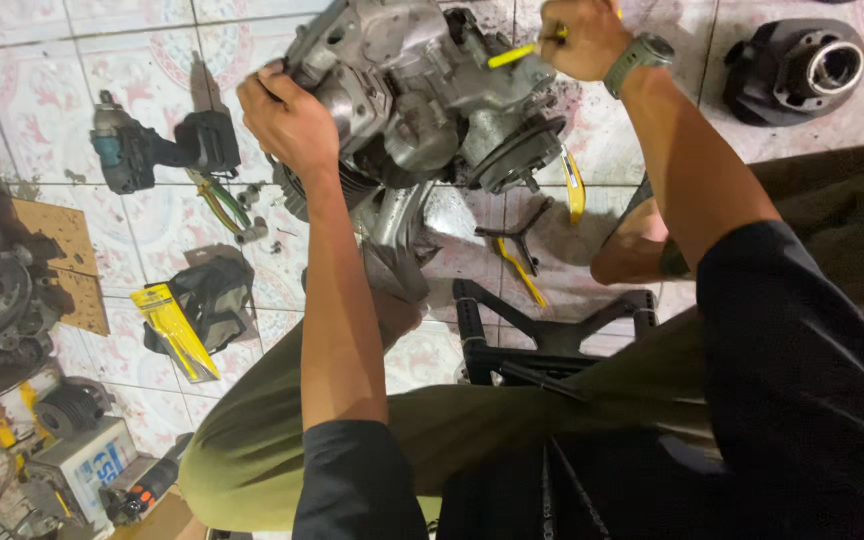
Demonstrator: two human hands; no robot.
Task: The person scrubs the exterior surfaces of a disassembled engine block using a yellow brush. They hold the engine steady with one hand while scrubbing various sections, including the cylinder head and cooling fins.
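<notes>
Down on a tiled floor (12, 90) here, and both hands are on the engine (422, 95), a big grey metal block sitting at the far middle of the scene, just beyond the person's knees. The left hand (292, 120) is clamped on the engine's left side, fingers curled tight over its edge, bracing it. The right hand (582, 35) is up at the far right of the engine, fist clenched around a tool with a yellow handle (517, 52); the working end is hidden against the metal, so what kind of tool it is can't be told. A grey wristwatch (640, 55) sits on that right wrist.

Around the block, plenty lying about. To the left, a cordless power tool (152, 150) in teal and black lies on the tiles, with green and yellow pliers (222, 205) just near it. Nearer, a yellow packet (174, 330) rests against a dark bundle. Just right of the engine, a dark multi-armed wrench (517, 235) lies flat beside a yellow-handled tool (522, 270). Far right, well apart from the hands, a black cylinder (797, 68) with a round bore sits alone. A black stool (552, 335) shows between the legs.
</notes>
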